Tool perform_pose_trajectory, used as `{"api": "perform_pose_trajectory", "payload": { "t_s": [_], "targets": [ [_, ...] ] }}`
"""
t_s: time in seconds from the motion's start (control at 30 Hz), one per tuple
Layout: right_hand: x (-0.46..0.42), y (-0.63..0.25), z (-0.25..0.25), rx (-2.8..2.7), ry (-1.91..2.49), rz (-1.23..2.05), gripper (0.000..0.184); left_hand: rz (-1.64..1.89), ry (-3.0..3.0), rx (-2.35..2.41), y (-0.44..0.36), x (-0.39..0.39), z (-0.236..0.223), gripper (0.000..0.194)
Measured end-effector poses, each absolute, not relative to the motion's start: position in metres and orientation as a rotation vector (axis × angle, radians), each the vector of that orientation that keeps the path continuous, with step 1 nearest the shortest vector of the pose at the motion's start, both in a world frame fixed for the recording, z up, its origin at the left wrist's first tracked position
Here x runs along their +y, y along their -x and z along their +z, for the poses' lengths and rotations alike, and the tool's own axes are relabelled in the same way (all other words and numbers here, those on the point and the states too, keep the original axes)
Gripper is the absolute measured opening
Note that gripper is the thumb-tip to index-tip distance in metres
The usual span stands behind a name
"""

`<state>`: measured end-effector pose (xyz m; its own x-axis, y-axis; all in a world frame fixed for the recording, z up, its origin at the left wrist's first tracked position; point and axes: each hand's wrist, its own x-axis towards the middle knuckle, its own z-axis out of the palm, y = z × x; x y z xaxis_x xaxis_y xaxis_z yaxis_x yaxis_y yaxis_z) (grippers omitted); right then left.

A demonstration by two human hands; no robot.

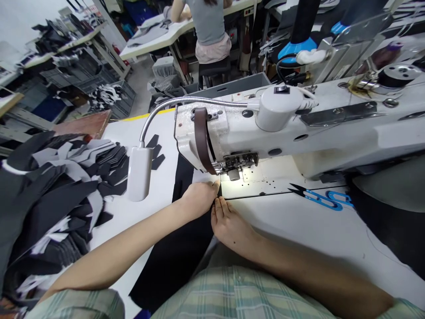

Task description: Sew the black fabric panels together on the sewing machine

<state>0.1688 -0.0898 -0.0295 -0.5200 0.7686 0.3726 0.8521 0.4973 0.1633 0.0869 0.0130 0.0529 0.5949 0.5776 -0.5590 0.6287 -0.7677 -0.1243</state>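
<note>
From the head-worn camera, looking down: a long piece of black fabric [175, 248] lies on a white worktable [275, 223], running from the front of a white sewing machine [239, 128] back toward the wearer's plaid shirt [229, 292]. The left hand [199, 198] rests over its upper part, just before the machine's needle area, fingers bent and drawn together; whether they pinch the cloth I cannot tell. The right hand [229, 223] lies palm down just beside, its fingers close together and their tips at the fabric's right edge; any grip beneath is hidden. Most of the cloth lies below and left of both hands, passing under the left forearm. Blue-handled snips [325, 200] (dark blades pointing left) lie to the right of the right hand, apart from it. At far left sits a heap of black and grey cut pieces [66, 190]. Beyond the machine, another person [210, 31] sits facing a table.
</note>
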Motion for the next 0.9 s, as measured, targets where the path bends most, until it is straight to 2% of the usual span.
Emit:
{"api": "perform_pose_trajectory", "payload": {
  "t_s": [0.47, 0.9],
  "targets": [
    [-0.086, -0.172, -0.023, -2.443, 1.381, -0.442, 0.017, -0.899, -2.684, 1.032, -0.088, 0.016, 0.056, 0.031],
    [-0.077, -0.181, -0.021, -2.418, 1.398, -0.258, 0.018, -0.763, -2.677, 1.029, -0.078, 0.016, 0.043, 0.033]
  ]
}}
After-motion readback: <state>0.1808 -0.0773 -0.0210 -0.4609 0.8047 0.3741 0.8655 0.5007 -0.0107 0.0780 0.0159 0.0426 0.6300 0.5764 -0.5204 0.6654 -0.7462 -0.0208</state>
